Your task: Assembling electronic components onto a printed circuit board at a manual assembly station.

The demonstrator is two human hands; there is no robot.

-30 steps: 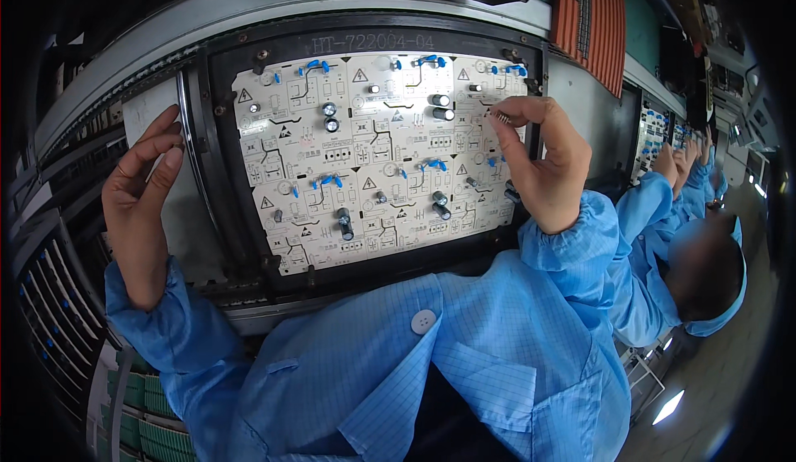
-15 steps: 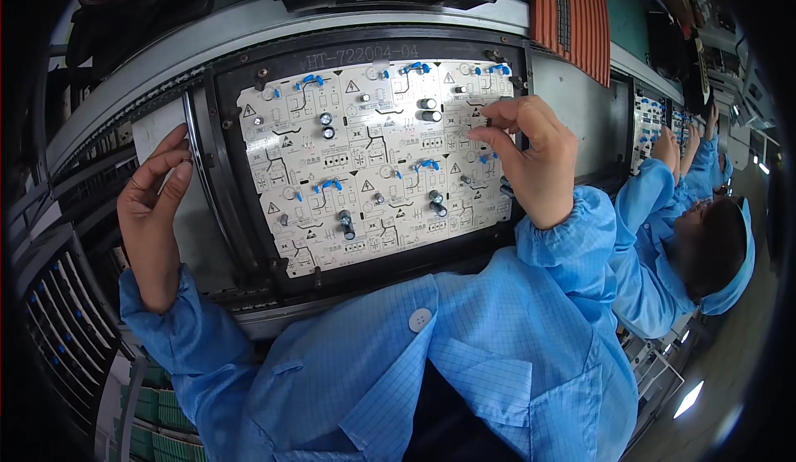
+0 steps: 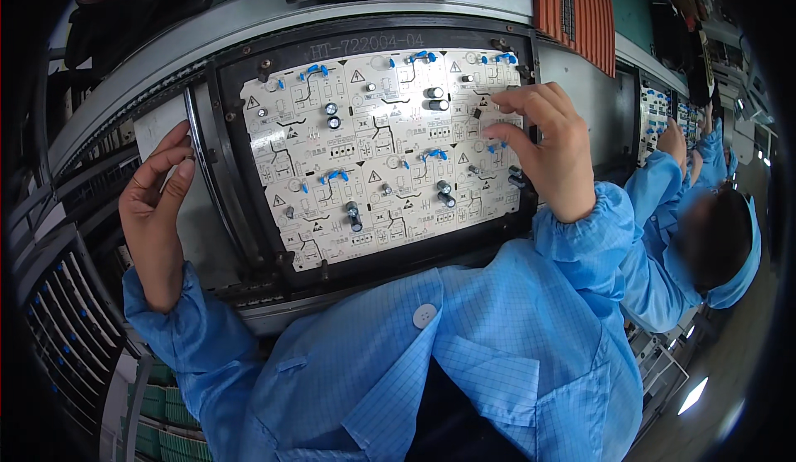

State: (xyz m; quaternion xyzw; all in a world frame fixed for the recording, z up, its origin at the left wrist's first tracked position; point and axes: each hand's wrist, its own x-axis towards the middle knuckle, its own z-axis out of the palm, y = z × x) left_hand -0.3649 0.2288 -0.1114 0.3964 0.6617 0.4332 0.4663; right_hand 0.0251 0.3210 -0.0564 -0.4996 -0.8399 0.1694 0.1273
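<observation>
With its fingers pinched together, the right hand [image 3: 551,151] should seat the part squarely into the circuit board [image 3: 381,159] beneath while the open left hand [image 3: 156,193] steadies the black frame [image 3: 217,155] beside it.

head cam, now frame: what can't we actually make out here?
- Right hand: whether its fingers pinch a part on the circuit board; too small.
- Board's right edge: hidden under that hand.
- Left hand: its palm side faces away.
- Co-worker's board: far, warped at rim.

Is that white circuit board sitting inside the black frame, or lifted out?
In. The white circuit board lies flat within the black frame, whose border shows on all sides.
</observation>
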